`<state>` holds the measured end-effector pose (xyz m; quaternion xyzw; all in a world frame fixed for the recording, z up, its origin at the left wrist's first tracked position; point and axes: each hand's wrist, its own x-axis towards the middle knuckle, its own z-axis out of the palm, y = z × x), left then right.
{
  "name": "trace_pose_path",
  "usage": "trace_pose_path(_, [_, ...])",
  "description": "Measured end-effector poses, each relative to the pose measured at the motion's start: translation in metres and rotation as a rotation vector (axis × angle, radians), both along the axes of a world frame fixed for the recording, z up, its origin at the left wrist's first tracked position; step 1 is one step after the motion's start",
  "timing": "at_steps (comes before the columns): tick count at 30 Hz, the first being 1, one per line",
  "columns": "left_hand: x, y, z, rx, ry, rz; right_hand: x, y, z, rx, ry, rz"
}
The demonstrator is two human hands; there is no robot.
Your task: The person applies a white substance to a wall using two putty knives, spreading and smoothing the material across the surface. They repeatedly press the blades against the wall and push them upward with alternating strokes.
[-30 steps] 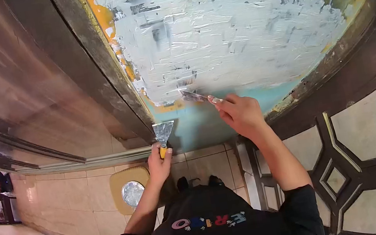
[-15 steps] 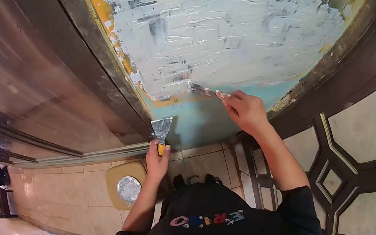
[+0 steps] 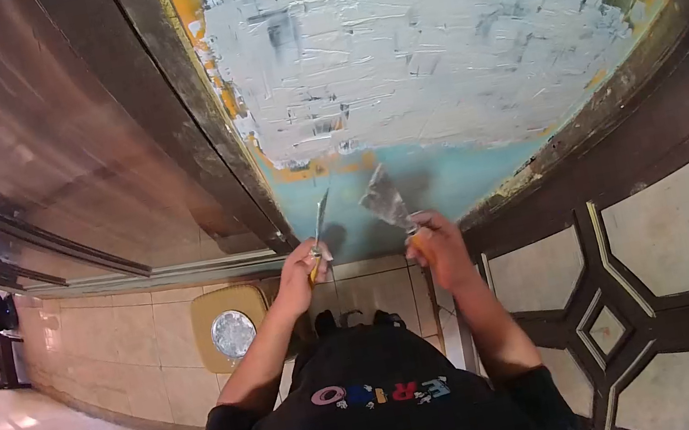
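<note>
My left hand point(image 3: 300, 278) is closed round the yellow handle of a putty knife point(image 3: 321, 217), whose blade is turned edge-on and points up. In my right hand point(image 3: 443, 251) is a second putty knife point(image 3: 384, 199), its broad blade smeared with grey-white putty and tilted up to the left. The two blades are apart, a short gap between them. Both are held in front of the lower, light-blue part of the wall point(image 3: 457, 172). Above it spreads a rough coat of white putty point(image 3: 410, 65), with orange patches along its left and lower edges.
On my left stands a tan stool point(image 3: 206, 318) bearing a round container of whitish material point(image 3: 234, 334). Dark wooden trim point(image 3: 213, 146) borders the wall on the left. A dark wooden door with pale panels point(image 3: 549, 276) is at the right. The floor is tiled.
My right hand has drawn its putty knife off the white coat, down and toward me, turning the blade face into view. The left putty knife has moved slightly right and turned edge-on.
</note>
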<state>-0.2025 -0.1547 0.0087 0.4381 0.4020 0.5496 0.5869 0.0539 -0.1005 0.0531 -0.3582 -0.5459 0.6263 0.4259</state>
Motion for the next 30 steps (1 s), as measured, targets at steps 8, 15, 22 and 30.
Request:
trace_pose_path(8, [0.028, 0.006, 0.028, 0.043, 0.005, -0.207, -0.025, -0.024, -0.027, -0.275, 0.318, 0.078])
trace_pose_path(15, [0.027, 0.007, 0.024, 0.038, -0.070, -0.229, -0.021, -0.036, -0.024, -0.293, 0.216, 0.086])
trace_pose_path(22, [0.020, 0.013, 0.031, 0.199, 0.066, -0.160, -0.012, -0.034, -0.030, -0.259, 0.237, 0.065])
trace_pose_path(30, [0.009, 0.015, 0.044, 0.494, 0.348, -0.167, -0.014, -0.021, -0.031, -0.250, 0.495, 0.158])
